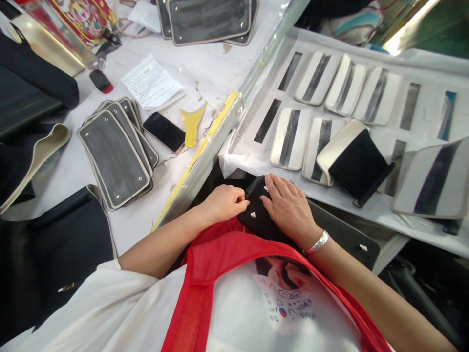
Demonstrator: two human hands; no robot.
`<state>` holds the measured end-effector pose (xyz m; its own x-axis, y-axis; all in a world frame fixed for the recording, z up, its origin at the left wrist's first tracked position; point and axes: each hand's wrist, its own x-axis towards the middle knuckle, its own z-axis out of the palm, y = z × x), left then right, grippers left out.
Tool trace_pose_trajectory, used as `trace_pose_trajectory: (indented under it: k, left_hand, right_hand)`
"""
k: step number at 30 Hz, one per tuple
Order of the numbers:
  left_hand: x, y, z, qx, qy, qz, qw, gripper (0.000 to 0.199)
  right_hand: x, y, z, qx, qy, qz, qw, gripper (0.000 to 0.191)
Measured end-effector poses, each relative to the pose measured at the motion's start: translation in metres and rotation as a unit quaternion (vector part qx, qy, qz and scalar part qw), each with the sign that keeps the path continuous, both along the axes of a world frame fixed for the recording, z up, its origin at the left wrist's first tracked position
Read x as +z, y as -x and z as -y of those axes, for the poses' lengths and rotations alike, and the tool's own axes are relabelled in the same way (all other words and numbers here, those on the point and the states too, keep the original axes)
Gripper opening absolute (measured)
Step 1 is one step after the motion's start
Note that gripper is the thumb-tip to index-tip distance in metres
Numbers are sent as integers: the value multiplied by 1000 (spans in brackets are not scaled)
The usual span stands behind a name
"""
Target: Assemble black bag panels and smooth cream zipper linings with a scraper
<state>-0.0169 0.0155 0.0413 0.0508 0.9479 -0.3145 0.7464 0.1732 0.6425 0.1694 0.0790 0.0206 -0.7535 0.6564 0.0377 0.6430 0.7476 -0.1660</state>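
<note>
In my lap lies a black panel [258, 222] with small silvery metal bits on its face, partly covered by my hands and the red apron [201, 259]. My left hand [226, 203] is closed at the panel's left edge, thumb and curled fingers pinching there. Flat across the panel's upper right side rests my right hand [287, 205], fingers stretched out and a silver bracelet at the wrist. Another dark panel [344, 232] with a pale tag extends to the right, beneath my right forearm.
On the left table are stacked grey-black panels [113, 156], a phone [163, 132], a yellow scraper-like piece [192, 124] and a written paper [151, 83]. The right slotted table holds several white pieces with dark strips [291, 139] and a folded black-and-white piece [361, 161].
</note>
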Motion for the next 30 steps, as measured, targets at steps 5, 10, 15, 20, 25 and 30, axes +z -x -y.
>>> trace_pose_trajectory:
  k: [5,10,15,20,25,30]
  left_hand:
    - [-2,-1,5,18,2,23,1000,25]
    - [-7,-3,2,37,15,64,997,34]
    - [-6,-10,-12,44,0,30,999,36]
    - [-10,-10,-17,32,0,28,999,31]
    - [-14,-13,-13,49,-23,5,999,31]
    - [-10,-18,-12,55,-17,-3,998,31]
  right_hand:
    - [4,0,-2,-13,12,0,1000,48]
    - [2,-2,-5,-25,23,-7,999,48]
    - [0,-2,-5,-30,30,-11,999,49]
    - [2,-1,-5,-32,43,-19,998,48]
    - [6,3,-10,-52,72,-38,995,46]
    - [10,7,-29,-91,164,-50,981,38]
